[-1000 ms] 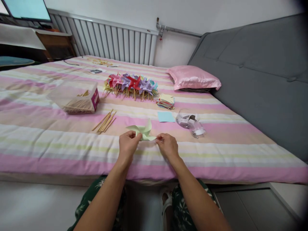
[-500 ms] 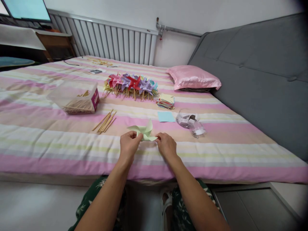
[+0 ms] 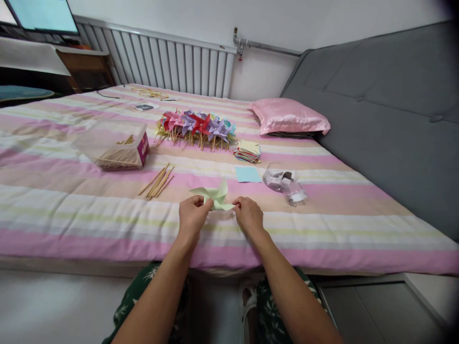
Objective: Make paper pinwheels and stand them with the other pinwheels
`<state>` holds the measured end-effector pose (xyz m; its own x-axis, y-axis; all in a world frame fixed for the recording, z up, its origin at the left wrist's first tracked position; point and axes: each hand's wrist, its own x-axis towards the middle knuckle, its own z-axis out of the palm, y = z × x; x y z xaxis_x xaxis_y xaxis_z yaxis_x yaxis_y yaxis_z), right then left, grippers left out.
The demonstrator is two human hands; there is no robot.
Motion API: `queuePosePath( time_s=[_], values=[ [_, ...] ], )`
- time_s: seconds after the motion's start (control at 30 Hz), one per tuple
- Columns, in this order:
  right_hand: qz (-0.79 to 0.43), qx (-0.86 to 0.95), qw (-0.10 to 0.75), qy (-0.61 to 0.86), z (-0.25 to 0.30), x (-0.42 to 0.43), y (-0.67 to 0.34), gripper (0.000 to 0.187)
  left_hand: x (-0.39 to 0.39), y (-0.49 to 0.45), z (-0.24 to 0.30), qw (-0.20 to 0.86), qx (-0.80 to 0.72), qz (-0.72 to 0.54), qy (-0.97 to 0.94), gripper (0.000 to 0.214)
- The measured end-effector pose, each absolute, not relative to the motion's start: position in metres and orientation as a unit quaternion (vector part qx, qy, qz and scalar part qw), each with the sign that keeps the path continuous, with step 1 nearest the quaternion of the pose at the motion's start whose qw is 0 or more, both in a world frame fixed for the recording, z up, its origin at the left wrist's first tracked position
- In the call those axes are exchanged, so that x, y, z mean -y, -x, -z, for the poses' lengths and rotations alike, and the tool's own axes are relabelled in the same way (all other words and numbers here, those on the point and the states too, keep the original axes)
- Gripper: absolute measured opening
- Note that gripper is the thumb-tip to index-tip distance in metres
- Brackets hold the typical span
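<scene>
A pale green paper pinwheel (image 3: 217, 195) is held just above the bed near its front edge. My left hand (image 3: 193, 212) pinches its left side, the thumb lying near the middle. With thumb and fingertips, my right hand (image 3: 248, 214) grips the tip of its right blade. No stick shows on this pinwheel. Left of my hands lie several loose wooden sticks (image 3: 157, 181). Beyond them to the right is a light blue paper square (image 3: 248, 174), and behind that a stack of coloured paper squares (image 3: 247, 151).
Finished pinwheels (image 3: 197, 125) on sticks lie in a row farther back. A clear plastic box (image 3: 86, 145) of sticks stands at the left. Two clear containers (image 3: 276, 177) with small parts sit at the right, before a pink pillow (image 3: 290, 116) and a grey headboard (image 3: 376, 105).
Almost nothing differs. Both hands keep hold of the green pinwheel in the same place, and the view has shifted very slightly.
</scene>
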<state>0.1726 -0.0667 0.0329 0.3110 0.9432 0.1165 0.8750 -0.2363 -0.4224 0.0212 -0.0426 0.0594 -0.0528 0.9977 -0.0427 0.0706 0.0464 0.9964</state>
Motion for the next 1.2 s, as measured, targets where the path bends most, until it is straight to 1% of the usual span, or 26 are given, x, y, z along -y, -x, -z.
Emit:
queuePosePath(
  time_s=[0.2, 0.43, 0.67, 0.83, 0.97, 1.2],
  values=[
    [-0.127, 0.581, 0.226, 0.771, -0.035, 0.066, -0.177, 0.015, 0.044, -0.021, -0.061, 0.480, -0.546, -0.478, -0.493, 0.021],
    [-0.176, 0.574, 0.227, 0.767, -0.034, 0.061, -0.185, 0.020, 0.044, -0.022, -0.062, 0.477, -0.553, -0.473, -0.493, 0.022],
    [-0.176, 0.553, 0.250, 0.775, -0.033, 0.059, -0.186, 0.022, 0.044, -0.022, -0.062, 0.470, -0.556, -0.472, -0.498, 0.021],
    [-0.182, 0.551, 0.298, 0.758, -0.034, 0.064, -0.186, 0.023, 0.044, -0.022, -0.063, 0.469, -0.563, -0.467, -0.496, 0.020],
    [-0.184, 0.560, 0.297, 0.751, -0.037, 0.067, -0.190, 0.025, 0.044, -0.022, -0.064, 0.470, -0.559, -0.468, -0.498, 0.020],
    [-0.151, 0.576, 0.277, 0.755, -0.036, 0.071, -0.183, 0.013, 0.045, -0.022, -0.065, 0.474, -0.554, -0.471, -0.496, 0.023]
  ],
)
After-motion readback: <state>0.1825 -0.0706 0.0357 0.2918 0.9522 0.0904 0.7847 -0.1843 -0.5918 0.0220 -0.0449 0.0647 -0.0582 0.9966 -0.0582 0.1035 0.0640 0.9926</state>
